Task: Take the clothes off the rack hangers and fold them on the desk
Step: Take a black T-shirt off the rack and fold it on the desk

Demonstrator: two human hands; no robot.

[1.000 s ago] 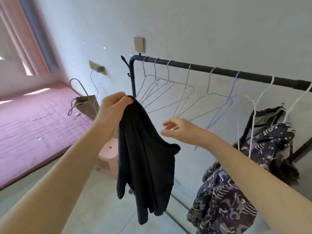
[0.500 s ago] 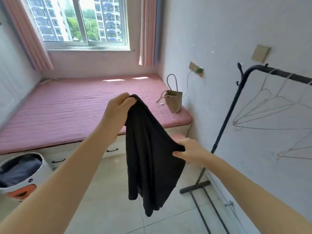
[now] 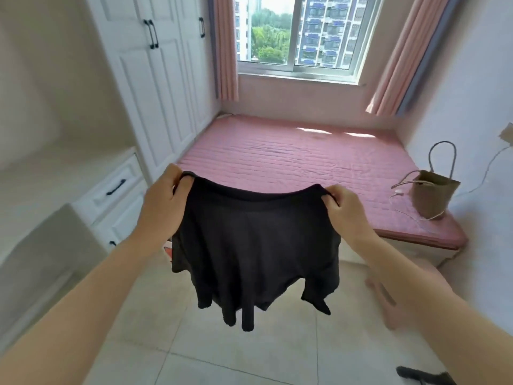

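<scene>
While I faced the pink bed [image 3: 291,162], left hand [image 3: 161,207] and right hand [image 3: 349,215] pinched the black garment [image 3: 255,245] at its top corners, fingers curled over the hem, cloth hanging between them above the floor.

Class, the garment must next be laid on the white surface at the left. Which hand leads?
Left. The left hand grips the black garment's edge nearest the white surface; the right hand holds the far edge.

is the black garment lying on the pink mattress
No, the black garment hangs in the air over the floor, held at its top edge by the left hand and right hand.
</scene>
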